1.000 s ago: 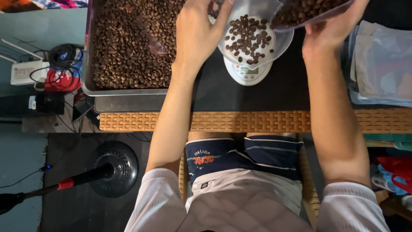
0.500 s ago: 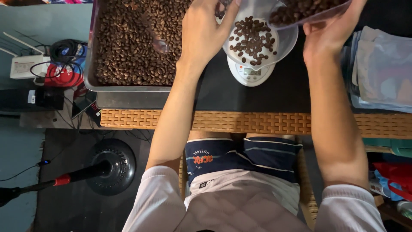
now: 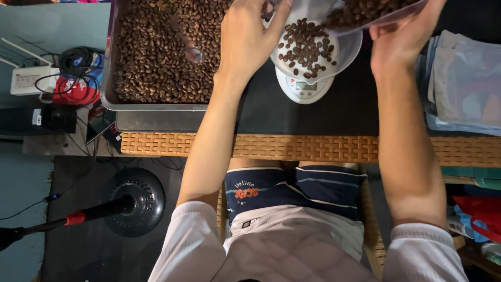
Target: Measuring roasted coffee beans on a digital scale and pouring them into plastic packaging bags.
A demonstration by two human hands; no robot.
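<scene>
two hands work at the top of the frame. right hand [image 3: 402, 39] grips a clear container of coffee beans [image 3: 365, 11] from below, fingers curled on its wall, tilted so its lip hangs over the white bowl [image 3: 348, 49] on the small digital scale [image 3: 304, 90], top centre. left hand [image 3: 245, 36] rests at the bowl's left rim, fingers closed together, tips cut off by the frame edge so cannot tell if it pinches the rim or beans. bowl holds a thin layer of beans. metal tray [image 3: 156, 107] full of beans sits upper left on the dark worktop [image 3: 313, 117], folded bags [image 3: 464, 78] upper right. judgement: pour slow, keep the lip over bowl centre, steady the bowl without pressing down, keep the scale display unblocked.
</scene>
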